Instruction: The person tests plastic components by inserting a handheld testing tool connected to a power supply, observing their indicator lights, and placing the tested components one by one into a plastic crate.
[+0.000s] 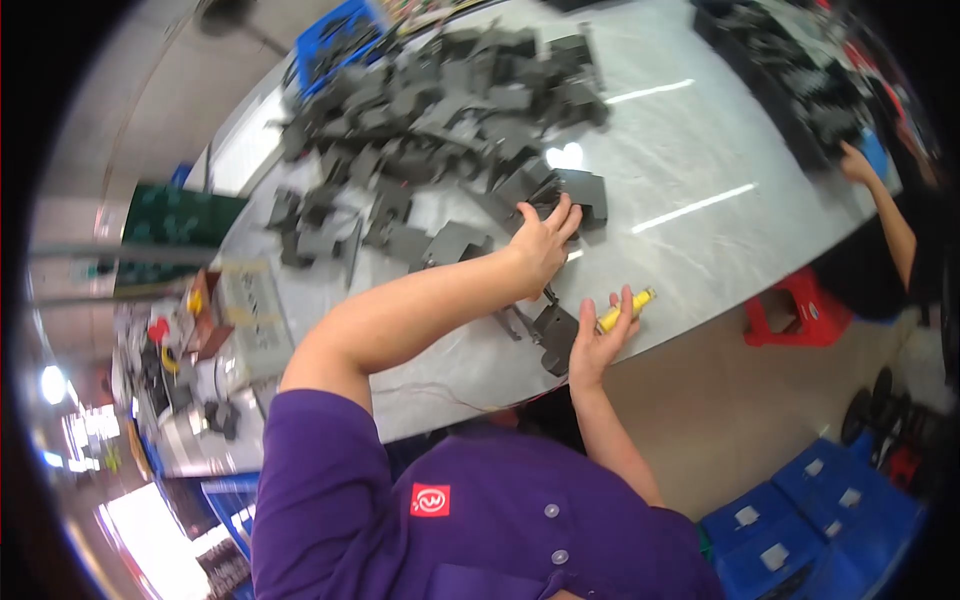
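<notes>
My left hand (pixel 545 245) reaches over the middle of the table, its thumb and fingers apart at the near edge of some dark grey parts (pixel 585 197). Its fingertips touch or nearly touch them; the exact contact is blurred. To the right and nearer my body, my right hand (pixel 600 345) holds a small yellow tool (pixel 626 311) between thumb and fingers, tip pointing up and right. Just left of that hand lies another dark grey part (pixel 555 335). A large heap of similar grey parts (pixel 440 100) covers the table's far left side.
A blue bin (pixel 335 40) stands behind the heap. At the right, a co-worker's hand (pixel 856 163) is beside a black tray (pixel 770 85) of dark parts. A red stool (pixel 795 310) and blue crates (pixel 790 510) are below. A cardboard box (pixel 255 315) stands left.
</notes>
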`<state>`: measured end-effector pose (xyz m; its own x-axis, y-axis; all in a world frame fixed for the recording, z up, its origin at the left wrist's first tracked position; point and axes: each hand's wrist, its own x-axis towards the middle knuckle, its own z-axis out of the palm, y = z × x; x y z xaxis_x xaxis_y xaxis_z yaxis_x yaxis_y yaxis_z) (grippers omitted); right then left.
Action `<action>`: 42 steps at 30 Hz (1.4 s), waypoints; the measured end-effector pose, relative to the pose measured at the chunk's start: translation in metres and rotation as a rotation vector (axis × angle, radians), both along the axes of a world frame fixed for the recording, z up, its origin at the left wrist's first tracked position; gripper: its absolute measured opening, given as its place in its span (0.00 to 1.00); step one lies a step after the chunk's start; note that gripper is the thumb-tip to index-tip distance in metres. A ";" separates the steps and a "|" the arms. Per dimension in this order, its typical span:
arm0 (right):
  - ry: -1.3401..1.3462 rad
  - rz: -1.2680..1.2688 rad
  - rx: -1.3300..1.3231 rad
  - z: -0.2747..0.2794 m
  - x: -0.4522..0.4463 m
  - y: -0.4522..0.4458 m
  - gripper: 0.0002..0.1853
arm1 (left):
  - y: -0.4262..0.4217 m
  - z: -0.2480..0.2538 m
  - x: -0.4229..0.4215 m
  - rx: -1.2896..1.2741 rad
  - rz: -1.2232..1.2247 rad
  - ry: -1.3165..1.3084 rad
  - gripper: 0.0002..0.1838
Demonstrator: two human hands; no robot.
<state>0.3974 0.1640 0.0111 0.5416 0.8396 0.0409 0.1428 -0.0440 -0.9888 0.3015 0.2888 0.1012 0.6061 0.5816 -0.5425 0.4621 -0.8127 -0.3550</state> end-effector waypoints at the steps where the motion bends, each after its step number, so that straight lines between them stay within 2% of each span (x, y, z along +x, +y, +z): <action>1: 0.000 0.085 -0.028 0.002 -0.015 -0.007 0.31 | -0.011 -0.001 -0.021 0.040 -0.018 -0.009 0.39; 4: -0.057 0.273 -0.016 0.001 -0.057 -0.018 0.31 | -0.040 0.004 -0.074 0.004 0.029 -0.065 0.39; 6: 0.053 0.397 -0.080 0.015 -0.086 -0.023 0.30 | -0.058 -0.001 -0.111 0.018 0.105 -0.150 0.35; 7: 0.021 0.460 -0.024 0.004 -0.100 -0.025 0.29 | -0.066 -0.001 -0.129 0.030 0.124 -0.200 0.34; 9: 0.127 0.613 -0.049 0.008 -0.124 -0.029 0.27 | -0.076 -0.006 -0.164 0.067 0.117 -0.263 0.32; 11: 0.086 0.672 0.077 0.003 -0.140 -0.032 0.24 | -0.084 -0.010 -0.196 0.143 0.121 -0.249 0.34; 13: 0.136 0.700 0.107 0.020 -0.139 -0.036 0.23 | -0.089 0.020 -0.204 0.035 0.224 -0.097 0.36; 14: 0.060 0.703 0.169 0.025 -0.133 -0.037 0.22 | -0.089 0.040 -0.202 -0.068 0.300 -0.075 0.39; 16: -0.109 0.668 0.261 0.033 -0.114 -0.035 0.21 | -0.073 0.054 -0.197 -0.260 0.376 -0.118 0.37; 17: -0.105 0.628 0.248 0.032 -0.104 -0.034 0.22 | -0.049 0.069 -0.184 -0.470 0.504 -0.173 0.32; 18: -0.103 0.590 0.236 0.030 -0.095 -0.034 0.23 | -0.023 0.087 -0.169 -0.495 0.496 -0.312 0.30; 19: 0.073 0.530 0.154 0.014 -0.090 -0.039 0.23 | 0.004 0.099 -0.154 -0.521 0.485 -0.448 0.28; 21: 0.275 0.438 0.152 0.008 -0.081 -0.035 0.23 | 0.067 0.099 -0.120 -0.353 0.285 -0.658 0.26; 22: 0.256 0.435 0.125 0.006 -0.074 -0.033 0.24 | 0.104 0.100 -0.095 -0.347 0.238 -0.801 0.26; 23: 0.257 0.401 0.119 0.003 -0.070 -0.032 0.24 | 0.139 0.088 -0.072 -0.236 0.144 -0.939 0.27; 25: 0.224 0.356 0.086 -0.007 -0.061 -0.033 0.26 | 0.209 0.066 -0.020 0.012 0.057 -0.881 0.30; 26: 0.195 0.332 0.084 -0.010 -0.056 -0.031 0.27 | 0.238 0.059 0.006 0.068 0.099 -0.714 0.33; 29: 0.159 0.254 0.071 -0.015 -0.041 -0.031 0.26 | 0.311 0.025 0.061 0.259 0.126 -0.502 0.38; 30: 0.102 0.236 0.071 -0.016 -0.035 -0.027 0.26 | 0.326 0.019 0.071 0.275 0.144 -0.417 0.38; 32: 0.165 0.192 0.058 -0.018 -0.029 -0.021 0.26 | 0.353 -0.005 0.072 0.322 0.151 -0.331 0.42; 34: 0.150 0.158 0.050 -0.024 -0.026 -0.025 0.26 | 0.355 -0.001 0.072 0.143 0.324 -0.018 0.44; 35: 0.196 0.136 0.012 -0.024 -0.027 -0.024 0.26 | 0.355 -0.002 0.073 0.059 0.446 0.102 0.37; 37: 0.301 0.096 -0.026 -0.022 -0.029 -0.017 0.26 | 0.359 -0.010 0.058 -0.088 0.471 0.065 0.35; 38: 0.261 0.093 -0.037 -0.021 -0.030 -0.013 0.26 | 0.351 -0.008 0.050 -0.080 0.392 0.097 0.30; 39: 0.216 0.089 -0.043 -0.019 -0.030 -0.009 0.27 | 0.335 -0.003 0.042 -0.093 0.397 0.107 0.30; 42: 0.136 0.063 -0.073 -0.006 -0.031 0.007 0.25 | 0.269 0.010 0.014 -0.072 0.105 0.052 0.24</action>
